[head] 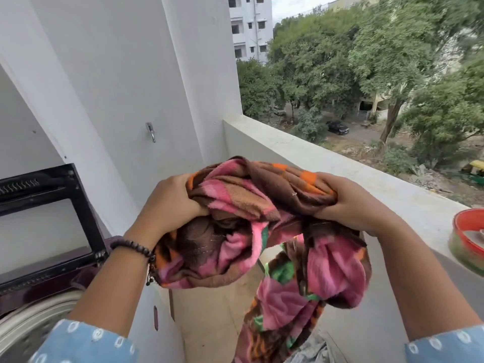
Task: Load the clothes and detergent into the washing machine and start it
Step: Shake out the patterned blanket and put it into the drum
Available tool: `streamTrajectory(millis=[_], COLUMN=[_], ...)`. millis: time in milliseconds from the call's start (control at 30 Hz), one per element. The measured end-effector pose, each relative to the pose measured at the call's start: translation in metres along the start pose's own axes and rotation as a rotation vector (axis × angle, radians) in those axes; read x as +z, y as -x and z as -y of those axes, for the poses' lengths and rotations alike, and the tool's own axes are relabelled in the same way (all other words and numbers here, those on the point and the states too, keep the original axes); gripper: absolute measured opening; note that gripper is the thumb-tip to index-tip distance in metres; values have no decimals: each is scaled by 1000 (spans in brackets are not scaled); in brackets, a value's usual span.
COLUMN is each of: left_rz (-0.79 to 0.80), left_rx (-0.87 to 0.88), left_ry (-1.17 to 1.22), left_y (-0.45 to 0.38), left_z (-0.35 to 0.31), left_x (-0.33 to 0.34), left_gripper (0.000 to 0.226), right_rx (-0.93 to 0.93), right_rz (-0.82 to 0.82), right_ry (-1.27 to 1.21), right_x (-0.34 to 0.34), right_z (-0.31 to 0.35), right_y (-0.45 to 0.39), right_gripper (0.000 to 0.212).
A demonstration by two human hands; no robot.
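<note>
1. Blanket (251, 226) up in the air, bunched into a fat wad, right of the washer (39, 289) and level with its raised lid (52, 205). Not in the drum yet.
2. Left hand (167, 203) clamped on the wad's left end, fingers curled and dug into the fleece. Likely gathering bulk so it fits the opening.
3. Right hand (351, 205) gripping the right end, thumb under, fingers wrapped over a brown fold. Two-handed because it's big and floppy, by the look of it.
4. One long tail hanging loose below the wad, well right of the washer, down toward the floor. Could snag or drag on the swing over.
5. Lid standing open, drum rim (28, 318) showing at lower left: ready to receive.
6. Red-rimmed tub (468, 244) on the ledge (340, 163), far right of the washer. Contents unclear.
7. Detergent: nowhere plainly identifiable.
8. Next, probably: swing left, feed tail first, then drop the wad.
</note>
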State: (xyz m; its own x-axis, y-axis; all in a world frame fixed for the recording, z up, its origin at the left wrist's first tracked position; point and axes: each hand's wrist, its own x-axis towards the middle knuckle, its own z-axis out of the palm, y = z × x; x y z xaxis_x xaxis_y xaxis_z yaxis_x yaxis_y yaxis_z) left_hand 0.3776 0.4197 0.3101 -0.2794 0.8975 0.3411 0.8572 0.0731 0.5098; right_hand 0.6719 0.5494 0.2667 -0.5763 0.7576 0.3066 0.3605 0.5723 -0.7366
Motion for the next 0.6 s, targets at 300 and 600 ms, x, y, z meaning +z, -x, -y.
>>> streamTrajectory(millis=[300, 600], left_rz=[-356, -516], left_rx=[-84, -91], left_ry=[573, 999], left_y=[-9, -24], left_z=[-16, -24], left_x=[22, 13], left_gripper=[56, 50], right_rx=[-179, -79], right_rz=[-618, -137], right_ry=[346, -743], right_x=[34, 66], right_z=[49, 24], right_y=[-2, 22], right_gripper=[70, 105])
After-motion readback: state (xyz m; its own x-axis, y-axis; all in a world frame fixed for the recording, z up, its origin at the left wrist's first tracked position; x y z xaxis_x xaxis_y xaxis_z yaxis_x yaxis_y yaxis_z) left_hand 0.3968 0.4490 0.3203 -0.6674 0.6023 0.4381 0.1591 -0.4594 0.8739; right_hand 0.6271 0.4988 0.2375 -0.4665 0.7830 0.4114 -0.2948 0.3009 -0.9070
